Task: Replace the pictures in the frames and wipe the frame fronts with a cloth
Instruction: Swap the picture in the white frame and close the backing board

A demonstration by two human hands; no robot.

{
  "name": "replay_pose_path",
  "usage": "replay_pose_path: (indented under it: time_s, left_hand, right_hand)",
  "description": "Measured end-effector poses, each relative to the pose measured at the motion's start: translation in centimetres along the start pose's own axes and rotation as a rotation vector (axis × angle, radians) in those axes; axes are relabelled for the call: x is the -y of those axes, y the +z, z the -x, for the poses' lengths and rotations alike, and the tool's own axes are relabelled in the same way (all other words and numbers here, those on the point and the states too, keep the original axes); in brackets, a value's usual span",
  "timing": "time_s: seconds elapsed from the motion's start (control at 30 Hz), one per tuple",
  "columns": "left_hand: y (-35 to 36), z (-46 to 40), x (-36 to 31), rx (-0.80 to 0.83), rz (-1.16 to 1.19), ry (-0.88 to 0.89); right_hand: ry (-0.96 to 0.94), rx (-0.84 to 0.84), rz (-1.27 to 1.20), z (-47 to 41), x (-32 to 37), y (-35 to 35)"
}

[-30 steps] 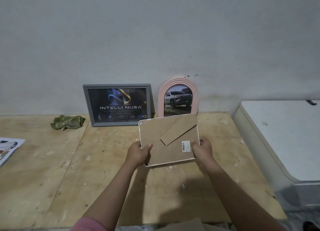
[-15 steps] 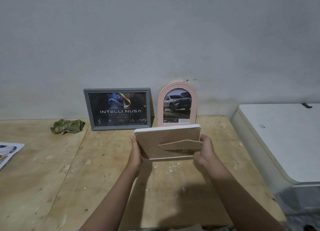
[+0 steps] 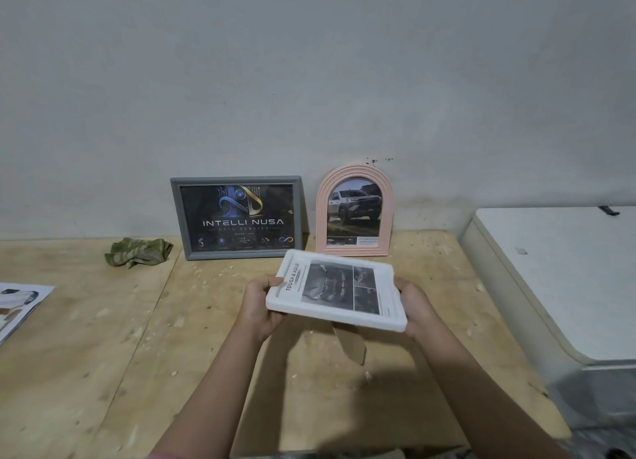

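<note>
A white picture frame (image 3: pixel 335 288) is held above the wooden table (image 3: pixel 103 355), front side up, showing a dark printed picture with the words TOUGH & AGILE. My left hand (image 3: pixel 260 303) grips its left edge and my right hand (image 3: pixel 414 307) grips its right edge. A cardboard stand flap (image 3: pixel 351 343) hangs from the frame's underside. Against the wall stand a grey frame (image 3: pixel 237 217) with a dark INTELLI NUSA poster and a pink arched frame (image 3: pixel 354 210) with a truck picture. A crumpled green cloth (image 3: pixel 137 251) lies left of the grey frame.
Printed pages (image 3: pixel 17 303) lie at the table's left edge. A white cabinet (image 3: pixel 557 279) stands close to the table's right side. The plywood top carries scattered crumbs and chips. A plain grey wall rises behind the frames.
The white frame has been flipped over: its cardboard back faced me a second ago, it tipped edge-on, and now its front faces up. Both hands kept hold of it.
</note>
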State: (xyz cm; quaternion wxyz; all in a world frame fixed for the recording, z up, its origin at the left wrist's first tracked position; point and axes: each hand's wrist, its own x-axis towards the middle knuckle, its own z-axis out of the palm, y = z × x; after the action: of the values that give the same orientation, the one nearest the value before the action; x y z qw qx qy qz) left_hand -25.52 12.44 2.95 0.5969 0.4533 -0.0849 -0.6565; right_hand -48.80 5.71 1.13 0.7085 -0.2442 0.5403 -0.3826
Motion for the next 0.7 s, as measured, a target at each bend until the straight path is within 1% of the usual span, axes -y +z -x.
replay_pose_path:
  time_s: [0.07,0.13,0.23,0.27,0.37,0.47,0.57,0.7]
  left_hand:
    - [-0.2,0.1,-0.2,-0.012,-0.025,0.002]
    - [-0.2,0.1,0.0,-0.005,0.031,0.024]
    - [-0.1,0.4,0.9,0.074,0.253,0.062]
    - [0.1,0.5,1.3,0.097,0.290,0.073]
    - [0.9,0.8,3.3,0.107,0.253,0.094]
    - [2.0,0.8,4.9,0.022,0.138,0.125]
    - [2.8,0.9,5.0,-0.098,0.059,0.240]
    - [3.4,1.0,4.4,-0.406,-0.052,0.355]
  right_hand:
    - [0.019,-0.034,0.024,-0.1,-0.1,0.0]
    - [0.032,-0.050,-0.010,-0.2,-0.2,0.1]
    - [0.021,-0.039,-0.181,0.4,-0.8,0.8]
    - [0.005,-0.030,-0.242,0.4,-1.2,1.0]
    - [0.004,0.006,-0.394,0.5,-2.0,1.7]
    - [0.031,0.084,-0.463,1.0,-2.8,2.5]
    - [0.042,0.158,-0.484,1.7,-2.9,2.3]
    - [0.086,0.190,-0.385,0.8,-2.6,1.4]
